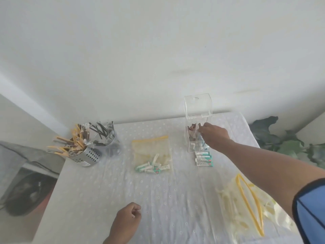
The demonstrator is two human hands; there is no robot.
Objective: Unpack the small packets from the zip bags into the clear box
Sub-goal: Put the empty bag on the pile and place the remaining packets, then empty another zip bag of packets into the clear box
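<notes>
The small packets (pixel 204 158) are found in three places: a short stack laid flat on the tablecloth (pixel 105 191) just in front of the clear box (pixel 197 124), a loose heap at the mouth end of the middle zip bag (pixel 152 152), and a few already standing inside the box. The stack appears to be staged close to the box so that each transfer is kept short. The box is set upright near the far edge of the table, with its hinged lid (pixel 197 106) tipped up and back, which leaves the top free for loading. The right hand (pixel 213 136) is extended to the box's near right corner, fingers curled at the opening; whether a packet is pinched there cannot be told. The left hand (pixel 129 221) is rested on the cloth in a loose fist, nothing visibly held. A second zip bag (pixel 246 206) is left beside the right arm, its yellow seal gaping. The utensil holders (pixel 88 147) at the far left are not involved.
</notes>
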